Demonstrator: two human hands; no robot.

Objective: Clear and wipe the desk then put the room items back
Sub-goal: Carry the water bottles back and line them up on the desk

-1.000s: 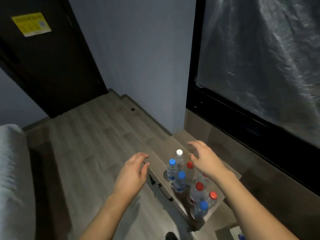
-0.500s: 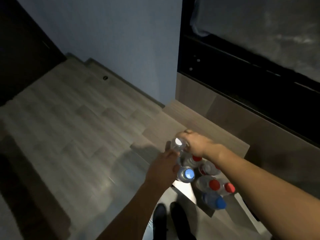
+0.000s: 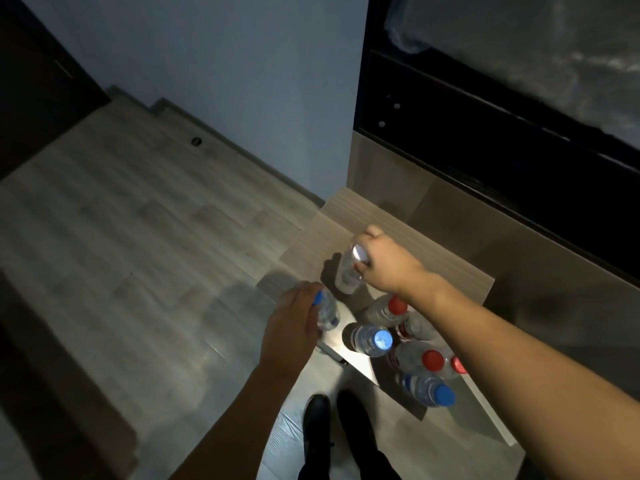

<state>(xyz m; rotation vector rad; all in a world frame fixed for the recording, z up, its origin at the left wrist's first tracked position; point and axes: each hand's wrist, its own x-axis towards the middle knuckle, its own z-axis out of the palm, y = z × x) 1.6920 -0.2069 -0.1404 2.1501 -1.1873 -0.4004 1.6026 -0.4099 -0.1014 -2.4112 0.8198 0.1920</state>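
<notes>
A dim room with a pale wood floor (image 3: 138, 244). By the wall juts a low wooden desk (image 3: 446, 268), crowded with plastic water bottles, so it cannot be wiped until they go. A person leans over it, dark shoes (image 3: 332, 427) close below. Their right hand (image 3: 388, 261) curls around the neck of a white-capped bottle (image 3: 348, 277) at the far end of the cluster. Their left hand (image 3: 289, 329) wraps a blue-capped bottle (image 3: 327, 311) at the desk's near edge, apparently taking two at once. Red-capped and blue-capped bottles stand behind.
</notes>
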